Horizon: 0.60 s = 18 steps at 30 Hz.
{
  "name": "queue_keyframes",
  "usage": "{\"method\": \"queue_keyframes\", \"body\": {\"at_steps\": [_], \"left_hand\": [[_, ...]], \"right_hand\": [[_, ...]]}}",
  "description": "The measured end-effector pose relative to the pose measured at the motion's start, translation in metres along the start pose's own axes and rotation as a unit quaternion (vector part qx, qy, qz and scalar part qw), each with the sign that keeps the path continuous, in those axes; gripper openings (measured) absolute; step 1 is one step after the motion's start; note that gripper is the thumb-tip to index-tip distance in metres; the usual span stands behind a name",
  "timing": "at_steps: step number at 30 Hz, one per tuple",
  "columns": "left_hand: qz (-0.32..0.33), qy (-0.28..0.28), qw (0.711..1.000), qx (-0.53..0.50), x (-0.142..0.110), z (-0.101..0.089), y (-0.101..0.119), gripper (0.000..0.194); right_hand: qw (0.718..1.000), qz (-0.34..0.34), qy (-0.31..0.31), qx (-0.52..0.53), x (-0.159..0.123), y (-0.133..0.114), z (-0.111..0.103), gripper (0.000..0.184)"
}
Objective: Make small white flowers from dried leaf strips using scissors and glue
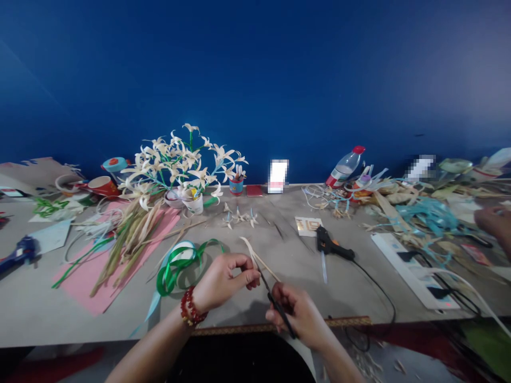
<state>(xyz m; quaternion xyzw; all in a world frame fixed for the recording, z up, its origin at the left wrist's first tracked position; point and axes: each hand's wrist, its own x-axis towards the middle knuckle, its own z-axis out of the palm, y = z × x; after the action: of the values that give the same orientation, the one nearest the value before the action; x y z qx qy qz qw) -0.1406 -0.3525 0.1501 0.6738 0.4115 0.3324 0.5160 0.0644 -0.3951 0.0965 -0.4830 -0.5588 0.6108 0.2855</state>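
Head view: we note two hands working low over the near middle of the grey table (pixel 343 298). Left hand (pixel 224 282), red beads (pixel 191 307) at its wrist: thumb and fingertips together, clamped on a pale curled strip (pixel 247 246) whose tip stands up past them. Right hand (pixel 297 316): fingers closed round a dark slim tool (pixel 282 316), scissors by its look, its thin end slanting up toward the left fingers. We cannot tell whether it touches the strip. Left of the left hand, we log looped green ribbon (pixel 163 279); farther left, dried stalks (pixel 128 239) on a pink sheet (pixel 83 282). Far left of middle, white flowers (pixel 202 175). To the right, a black glue gun (pixel 326 242) lies on its side; at the far right edge, another person's hand (pixel 495 223).
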Motion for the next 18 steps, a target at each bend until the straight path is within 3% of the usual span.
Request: {"method": "queue_keyframes", "body": {"at_steps": [11,18], "left_hand": [[-0.007,-0.006,1.000,-0.011,0.0018,-0.0024,0.0001,0.027],[-0.005,-0.011,1.000,-0.010,0.0015,-0.0032,0.0014,0.027]], "right_hand": [[0.998,-0.012,0.014,-0.065,0.0019,0.0051,-0.0021,0.046],[0.999,-0.004,0.013,-0.034,0.0018,0.0034,-0.0010,0.051]]}}
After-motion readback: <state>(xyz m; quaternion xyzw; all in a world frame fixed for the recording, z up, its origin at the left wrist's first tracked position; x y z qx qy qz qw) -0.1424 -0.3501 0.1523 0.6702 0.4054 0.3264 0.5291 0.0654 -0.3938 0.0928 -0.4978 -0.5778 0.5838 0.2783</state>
